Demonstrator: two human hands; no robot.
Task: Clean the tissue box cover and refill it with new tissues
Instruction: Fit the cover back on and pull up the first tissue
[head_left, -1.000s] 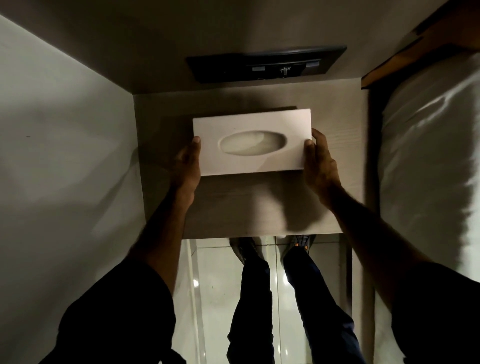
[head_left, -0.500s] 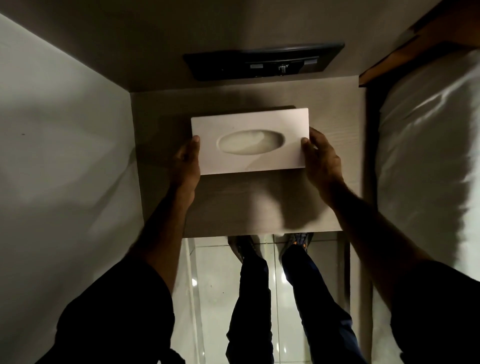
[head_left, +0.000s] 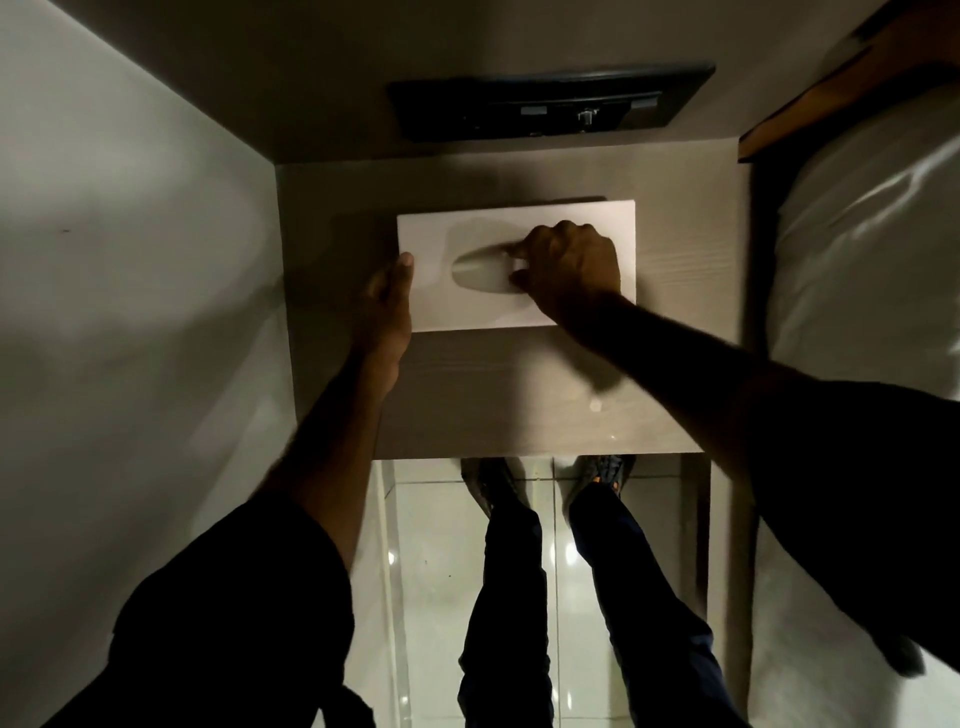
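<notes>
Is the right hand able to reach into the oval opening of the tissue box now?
Probably yes. The right hand lies on the tissue box, its fingertips already at the right end of the opening. Nothing covers the opening, and the left hand is only at the box's left edge.

Single head cam, wide-angle, looking steeply down. Close over the desk (head_left: 519, 395), with the floor (head_left: 431, 571) below.

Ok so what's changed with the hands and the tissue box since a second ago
The right hand let go of the right end of the tissue box cover and moved onto its top, fingers at the oval opening. The left hand stays on the left end, and the cover still sits on the wooden table.
</notes>
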